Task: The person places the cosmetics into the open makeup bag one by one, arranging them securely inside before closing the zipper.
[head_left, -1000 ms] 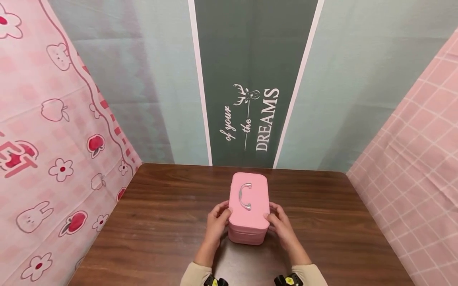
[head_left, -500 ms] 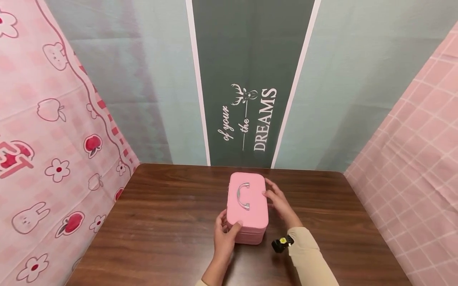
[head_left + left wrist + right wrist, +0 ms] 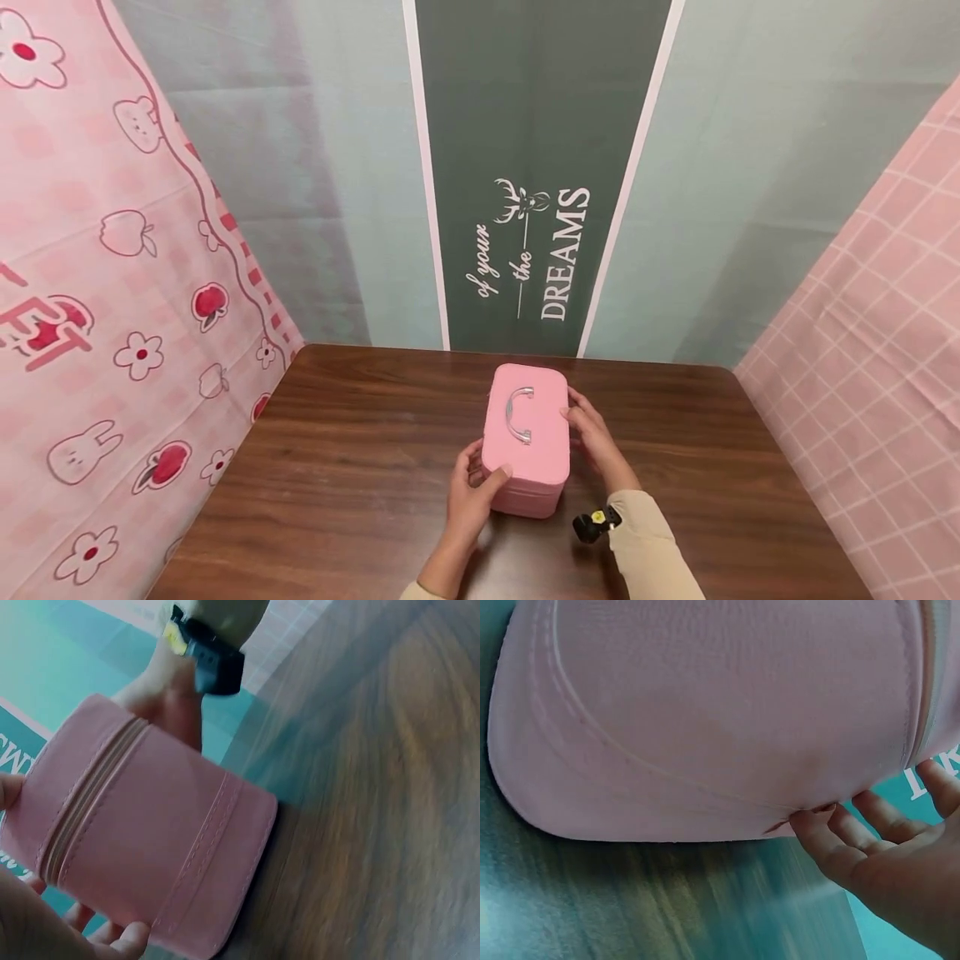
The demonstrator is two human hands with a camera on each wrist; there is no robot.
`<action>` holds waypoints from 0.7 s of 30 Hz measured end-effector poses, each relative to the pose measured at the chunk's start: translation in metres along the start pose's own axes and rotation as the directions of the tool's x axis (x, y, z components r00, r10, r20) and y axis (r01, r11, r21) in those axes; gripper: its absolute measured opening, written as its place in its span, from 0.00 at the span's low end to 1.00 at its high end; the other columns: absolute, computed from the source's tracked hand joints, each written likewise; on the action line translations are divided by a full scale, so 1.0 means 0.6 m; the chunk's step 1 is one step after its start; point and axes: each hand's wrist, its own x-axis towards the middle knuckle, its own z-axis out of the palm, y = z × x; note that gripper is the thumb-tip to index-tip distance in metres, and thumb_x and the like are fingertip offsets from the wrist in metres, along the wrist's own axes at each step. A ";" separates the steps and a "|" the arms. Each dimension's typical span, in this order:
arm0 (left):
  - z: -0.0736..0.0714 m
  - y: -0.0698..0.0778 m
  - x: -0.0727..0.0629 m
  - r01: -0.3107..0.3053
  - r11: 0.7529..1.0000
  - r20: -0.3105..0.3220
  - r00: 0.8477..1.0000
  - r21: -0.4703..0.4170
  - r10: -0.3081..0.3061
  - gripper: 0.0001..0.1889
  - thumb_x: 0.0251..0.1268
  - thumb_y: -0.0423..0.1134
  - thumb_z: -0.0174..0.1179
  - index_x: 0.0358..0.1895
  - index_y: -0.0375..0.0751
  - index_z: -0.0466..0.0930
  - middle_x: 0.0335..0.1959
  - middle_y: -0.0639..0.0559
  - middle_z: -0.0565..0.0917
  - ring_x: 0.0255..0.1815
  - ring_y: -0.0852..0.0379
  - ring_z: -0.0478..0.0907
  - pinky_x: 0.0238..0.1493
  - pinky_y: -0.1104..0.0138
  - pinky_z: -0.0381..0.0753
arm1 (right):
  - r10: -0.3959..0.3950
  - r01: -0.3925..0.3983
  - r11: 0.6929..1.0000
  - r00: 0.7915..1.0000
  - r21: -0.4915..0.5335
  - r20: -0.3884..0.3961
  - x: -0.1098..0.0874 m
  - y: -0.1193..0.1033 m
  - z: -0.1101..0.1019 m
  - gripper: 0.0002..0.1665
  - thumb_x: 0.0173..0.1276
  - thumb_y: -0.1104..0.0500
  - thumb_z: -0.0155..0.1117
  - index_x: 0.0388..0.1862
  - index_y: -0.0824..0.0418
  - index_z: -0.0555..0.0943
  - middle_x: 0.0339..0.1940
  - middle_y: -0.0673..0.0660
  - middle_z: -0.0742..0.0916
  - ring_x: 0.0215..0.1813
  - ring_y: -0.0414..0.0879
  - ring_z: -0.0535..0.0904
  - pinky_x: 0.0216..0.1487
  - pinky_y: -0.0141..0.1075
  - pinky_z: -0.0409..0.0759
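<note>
A pink vanity case (image 3: 536, 425) with a silver handle (image 3: 513, 415) on its lid stands upright on the wooden table. My left hand (image 3: 471, 492) holds its near left corner, thumb on the lid edge and fingers curled along the side. On the far right side my right hand (image 3: 592, 429) grips the case, its thumb at the lid's edge. In the left wrist view a zipper (image 3: 90, 799) runs round below the lid, closed along the part that shows. Fingertips (image 3: 806, 821) of the right hand press the lower back of the case in the right wrist view.
The brown table (image 3: 360, 467) reaches back to a green and grey printed curtain (image 3: 525, 100). Pink patterned cloth (image 3: 150, 275) hangs on the left, pink checked cloth (image 3: 885, 333) on the right. A black wrist camera (image 3: 596, 525) sits on the right wrist.
The left hand has moved from the left side to the near left corner, and the right hand has slid farther back along the right side. The case stays in about the same place.
</note>
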 end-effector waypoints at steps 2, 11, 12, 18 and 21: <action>-0.005 0.000 0.008 -0.010 1.000 0.014 1.000 -0.002 0.010 0.29 0.49 0.35 0.68 0.57 0.32 0.70 0.47 0.44 0.75 0.45 0.52 0.72 0.50 0.61 0.70 | 0.001 0.000 1.000 1.000 0.016 -0.029 -0.007 -0.001 0.002 0.35 0.66 0.57 0.48 0.72 0.58 0.53 0.65 0.68 0.64 0.59 0.62 0.65 0.51 0.54 0.69; -0.042 0.007 0.055 -0.020 0.999 -0.054 0.998 -0.050 0.017 0.16 0.53 0.30 0.65 0.45 0.27 0.76 0.37 0.43 0.79 0.36 0.52 0.76 0.36 0.70 0.75 | -0.013 0.027 0.998 0.977 0.063 -0.213 -0.051 -0.003 0.038 0.38 0.66 0.60 0.52 0.72 0.55 0.49 0.63 0.66 0.66 0.43 0.51 0.71 0.40 0.49 0.75; -0.045 0.011 0.060 -0.024 0.998 -0.068 0.997 -0.057 0.020 0.15 0.53 0.30 0.65 0.44 0.26 0.76 0.36 0.43 0.79 0.35 0.53 0.76 0.36 0.71 0.76 | -0.020 0.037 0.997 0.971 0.065 -0.240 -0.056 -0.003 0.044 0.38 0.66 0.61 0.53 0.71 0.56 0.49 0.61 0.66 0.67 0.40 0.51 0.71 0.38 0.48 0.75; -0.046 0.050 0.070 -0.063 0.997 -0.136 0.989 -0.050 0.056 0.13 0.54 0.28 0.62 0.42 0.23 0.76 0.35 0.42 0.80 0.32 0.57 0.76 0.34 0.71 0.76 | -0.044 0.059 0.998 0.937 0.032 -0.347 -0.080 -0.002 0.075 0.40 0.65 0.60 0.54 0.70 0.58 0.47 0.56 0.67 0.69 0.38 0.46 0.70 0.34 0.39 0.75; -0.043 0.054 0.071 -0.049 0.997 -0.150 0.988 -0.058 0.040 0.13 0.55 0.28 0.62 0.42 0.23 0.77 0.35 0.41 0.80 0.31 0.57 0.75 0.33 0.68 0.77 | -0.032 0.052 0.998 0.924 0.042 -0.381 -0.084 -0.001 0.082 0.41 0.65 0.60 0.55 0.71 0.58 0.46 0.58 0.68 0.67 0.42 0.47 0.68 0.37 0.39 0.74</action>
